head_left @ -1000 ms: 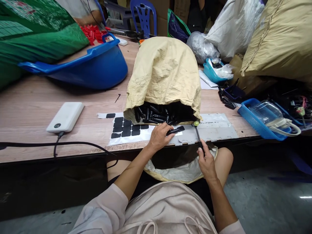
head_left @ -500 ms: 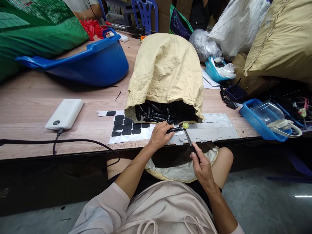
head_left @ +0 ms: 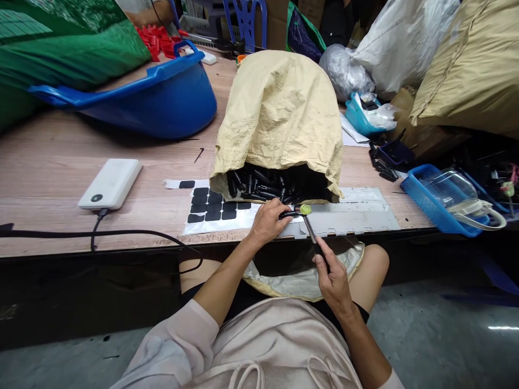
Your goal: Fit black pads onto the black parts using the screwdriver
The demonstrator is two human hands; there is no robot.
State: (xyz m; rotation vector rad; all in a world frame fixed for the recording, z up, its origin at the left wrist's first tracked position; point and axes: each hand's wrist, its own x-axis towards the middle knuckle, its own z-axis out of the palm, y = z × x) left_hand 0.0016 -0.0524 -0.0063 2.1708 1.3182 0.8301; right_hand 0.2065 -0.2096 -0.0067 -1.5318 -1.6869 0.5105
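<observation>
At the table's front edge, my left hand (head_left: 269, 220) pinches a black cylindrical piece (head_left: 288, 214). My right hand (head_left: 333, 273) is closed round the dark handle of a tool with a metal shaft (head_left: 310, 228). A yellow-green lump (head_left: 305, 209) shows at the tool's upper end, beside the black piece. Just behind my hands lies a beige sack (head_left: 284, 108), its mouth facing me and full of black pieces (head_left: 265, 182). A white sheet with black rounded squares (head_left: 213, 207) lies left of my left hand.
A blue basin (head_left: 174, 100) and a white power bank (head_left: 110, 183) with a cable are on the left. At the right stands a blue basket (head_left: 441, 208). Flat grey strip (head_left: 365, 210) lies along the edge. An open sack (head_left: 292, 283) rests on my lap. A person's arm (head_left: 152, 13) shows behind.
The tool's upper end and the yellow-green lump have shifted slightly left over the black piece. The whole view has shifted a little; both hands keep their hold.
</observation>
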